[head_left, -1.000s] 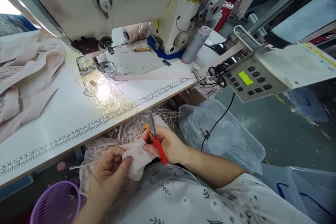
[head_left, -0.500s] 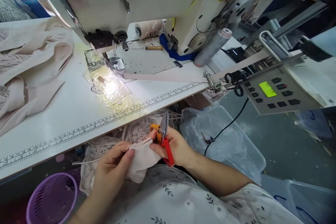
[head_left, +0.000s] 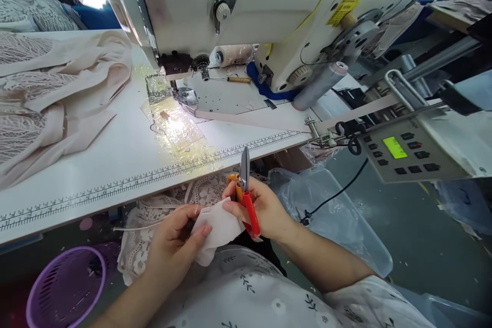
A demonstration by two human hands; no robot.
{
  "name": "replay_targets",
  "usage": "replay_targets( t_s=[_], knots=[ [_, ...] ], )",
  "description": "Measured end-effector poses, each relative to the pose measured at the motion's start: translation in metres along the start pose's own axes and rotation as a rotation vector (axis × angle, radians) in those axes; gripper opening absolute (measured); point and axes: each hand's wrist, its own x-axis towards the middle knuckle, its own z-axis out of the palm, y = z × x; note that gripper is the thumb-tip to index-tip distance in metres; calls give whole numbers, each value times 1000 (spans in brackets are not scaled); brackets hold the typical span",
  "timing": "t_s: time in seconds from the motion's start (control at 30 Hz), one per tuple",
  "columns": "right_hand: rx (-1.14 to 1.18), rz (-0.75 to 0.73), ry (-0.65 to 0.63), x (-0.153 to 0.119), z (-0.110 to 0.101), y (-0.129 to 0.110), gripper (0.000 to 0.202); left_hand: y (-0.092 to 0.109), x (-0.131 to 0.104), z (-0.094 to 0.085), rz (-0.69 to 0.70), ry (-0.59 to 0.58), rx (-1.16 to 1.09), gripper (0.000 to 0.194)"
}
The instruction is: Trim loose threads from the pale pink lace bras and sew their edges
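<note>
A small piece of pale pink fabric (head_left: 219, 226) is stretched between both hands, just below the table's front edge. My left hand (head_left: 177, 243) pinches its left side between thumb and fingers. My right hand (head_left: 267, 210) holds its upper right edge with thumb and forefinger. Tucked in that same hand are scissors (head_left: 249, 210) with one red and one orange handle, their blades pointing up and away from the cloth. White lace fabric (head_left: 142, 238) hangs below the table, beside and behind my left hand.
A sewing machine (head_left: 246, 5) stands on the white table (head_left: 96, 164), which has a printed ruler along its front. Beige fringed fabric (head_left: 77, 97) lies at left. A control box (head_left: 415, 159) is at right, a purple basket (head_left: 63, 287) and clear plastic bin (head_left: 342, 225) below.
The view has shifted, so the machine appears lower and further right. The fabric's folded top edge has turned, and its flat face now shows more. Both hands keep their hold.
</note>
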Motion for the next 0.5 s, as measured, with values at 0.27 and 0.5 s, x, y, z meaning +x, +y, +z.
replay_targets(
  t_s=[0.27, 0.5],
  knots=[
    [-98, -134, 9, -9, -1, 6, 28, 3, -3, -6, 347, 65, 474, 8],
    [-122, -223, -17, -13, 2, 3, 27, 0, -4, -5, 94, -11, 20, 13]
  ],
)
